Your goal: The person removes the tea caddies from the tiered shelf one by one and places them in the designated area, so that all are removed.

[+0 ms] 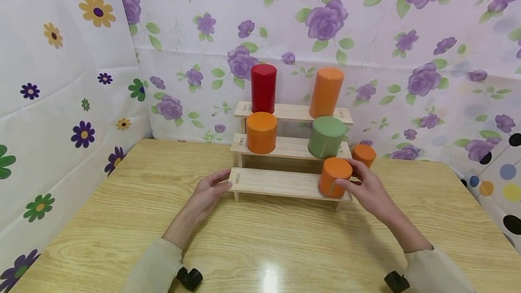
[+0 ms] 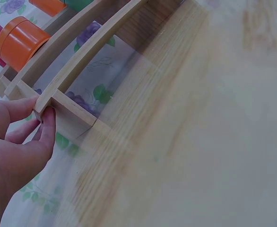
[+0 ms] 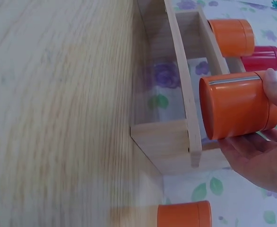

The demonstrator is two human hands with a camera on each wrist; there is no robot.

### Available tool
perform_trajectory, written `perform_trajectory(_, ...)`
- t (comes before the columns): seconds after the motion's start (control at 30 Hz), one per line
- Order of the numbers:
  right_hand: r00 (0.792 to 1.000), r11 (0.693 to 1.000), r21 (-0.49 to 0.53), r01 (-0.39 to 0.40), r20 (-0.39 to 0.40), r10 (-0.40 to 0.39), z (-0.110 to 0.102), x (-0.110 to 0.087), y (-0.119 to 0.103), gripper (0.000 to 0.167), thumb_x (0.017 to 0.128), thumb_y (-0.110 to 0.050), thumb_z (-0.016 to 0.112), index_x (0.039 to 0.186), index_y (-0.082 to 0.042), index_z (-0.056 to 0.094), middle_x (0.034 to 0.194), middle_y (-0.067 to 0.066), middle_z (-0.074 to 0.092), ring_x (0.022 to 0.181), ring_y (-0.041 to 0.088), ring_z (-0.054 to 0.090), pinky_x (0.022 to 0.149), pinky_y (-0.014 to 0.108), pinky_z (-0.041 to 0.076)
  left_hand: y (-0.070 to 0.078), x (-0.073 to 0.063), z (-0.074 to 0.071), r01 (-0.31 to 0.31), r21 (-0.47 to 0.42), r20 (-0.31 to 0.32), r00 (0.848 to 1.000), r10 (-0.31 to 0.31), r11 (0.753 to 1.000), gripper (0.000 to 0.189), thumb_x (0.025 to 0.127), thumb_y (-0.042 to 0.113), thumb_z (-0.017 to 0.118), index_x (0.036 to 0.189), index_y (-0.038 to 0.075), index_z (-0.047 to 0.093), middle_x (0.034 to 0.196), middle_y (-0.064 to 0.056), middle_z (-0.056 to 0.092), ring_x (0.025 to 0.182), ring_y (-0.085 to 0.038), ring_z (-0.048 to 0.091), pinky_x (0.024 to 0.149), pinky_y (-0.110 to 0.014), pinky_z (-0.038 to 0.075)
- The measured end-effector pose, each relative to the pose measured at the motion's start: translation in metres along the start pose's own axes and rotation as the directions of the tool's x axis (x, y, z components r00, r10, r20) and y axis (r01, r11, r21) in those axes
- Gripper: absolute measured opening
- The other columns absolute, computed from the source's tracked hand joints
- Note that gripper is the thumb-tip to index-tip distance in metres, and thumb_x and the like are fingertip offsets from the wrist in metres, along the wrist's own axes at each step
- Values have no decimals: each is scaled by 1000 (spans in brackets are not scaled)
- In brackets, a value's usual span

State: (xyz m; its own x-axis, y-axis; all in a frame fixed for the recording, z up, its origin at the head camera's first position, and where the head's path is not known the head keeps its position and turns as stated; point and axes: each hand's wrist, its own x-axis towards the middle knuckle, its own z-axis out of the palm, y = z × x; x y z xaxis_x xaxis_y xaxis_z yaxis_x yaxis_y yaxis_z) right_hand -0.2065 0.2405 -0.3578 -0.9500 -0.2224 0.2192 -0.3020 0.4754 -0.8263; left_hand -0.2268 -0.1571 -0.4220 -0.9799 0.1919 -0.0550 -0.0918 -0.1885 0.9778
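A three-step wooden display rack (image 1: pixel 277 181) stands on the table. My left hand (image 1: pixel 210 194) pinches the left end of its lowest step, thumb above and fingers beneath, as the left wrist view (image 2: pixel 22 127) shows. At the right end of that step, my right hand (image 1: pixel 371 191) grips a short orange tin (image 1: pixel 334 177) between thumb and fingers. The tin is upright; whether its base fully touches the board I cannot tell. On the middle step are another orange tin (image 1: pixel 262 134) and a green tin (image 1: pixel 327 137). A tall red tin (image 1: pixel 263 89) and a tall light-orange tin (image 1: pixel 326 93) occupy the top step.
Behind my right hand, a small orange tin (image 1: pixel 364 155) stands on the wooden table (image 1: pixel 260 238) beside the rack. Flower-patterned cloth (image 1: pixel 285 21) hangs behind the table, with more cloth at both sides.
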Motion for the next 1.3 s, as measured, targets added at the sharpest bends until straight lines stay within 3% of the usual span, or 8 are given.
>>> perform_trajectory(0.7, 997, 995, -94, 33, -61, -39, -36, -7, 13, 62, 95, -19, 63, 142, 9, 34, 131, 27, 49, 120, 41, 45, 82, 6, 42, 0, 0, -1, -5, 3, 2, 1000, 5, 1000, 51, 95, -5, 53, 142, -10, 35, 141, -23, 36, 115, -18, 49, 96, -22, 43)
perform_trajectory(1.07, 990, 985, -164, -55, -134, 33, -69, -8, 28, 67, 97, -30, 60, 145, 8, 31, 134, 28, 46, 123, 45, 42, 77, 5, 39, 0, 0, -1, -5, 2, 9, 1000, 5, 1000, 52, 94, -4, 53, 143, -9, 35, 143, -23, 36, 118, -21, 47, 97, -22, 42)
perform_trajectory(1.3, 972, 976, -158, -147, -204, 113, -81, -5, 44, 75, 93, -35, 66, 147, 4, 31, 135, 26, 45, 124, 45, 41, 74, 8, 42, 0, 0, 0, -1, 2, 1, 1000, 1, 1000, 51, 95, -5, 53, 143, -9, 36, 142, -22, 36, 117, -20, 47, 97, -21, 42)
